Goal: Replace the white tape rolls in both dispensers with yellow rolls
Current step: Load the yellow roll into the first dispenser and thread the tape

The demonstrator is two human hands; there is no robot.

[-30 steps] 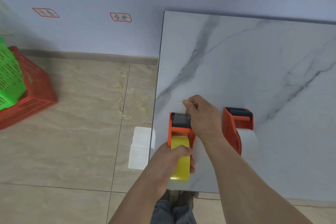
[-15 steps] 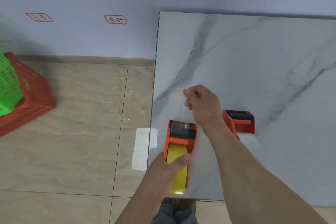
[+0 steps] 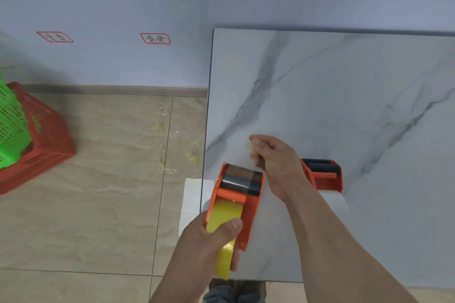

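Note:
An orange tape dispenser (image 3: pixel 251 206) lies at the table's front left corner with a yellow roll (image 3: pixel 222 216) in it. My left hand (image 3: pixel 209 241) grips the roll and the dispenser's rear, thumb on the yellow tape. My right hand (image 3: pixel 273 160) hovers just beyond the dispenser's toothed blade, fingers pinched on a thin, nearly clear strip of tape. A second orange dispenser (image 3: pixel 325 177) sits to the right, partly behind my right forearm, with a white roll (image 3: pixel 337 204) in it.
The marble-pattern table (image 3: pixel 344 93) stands against a pale wall. Left of it is tiled floor with scraps of used tape (image 3: pixel 167 150) and a white sheet (image 3: pixel 192 202) by the table edge. A red basket (image 3: pixel 41 140) holding a green basket (image 3: pixel 9 125) sits at far left.
My right hand has lifted off the dispenser's blade end and drawn away from it, pinching the tape strip. The left hand keeps its grip on the yellow roll.

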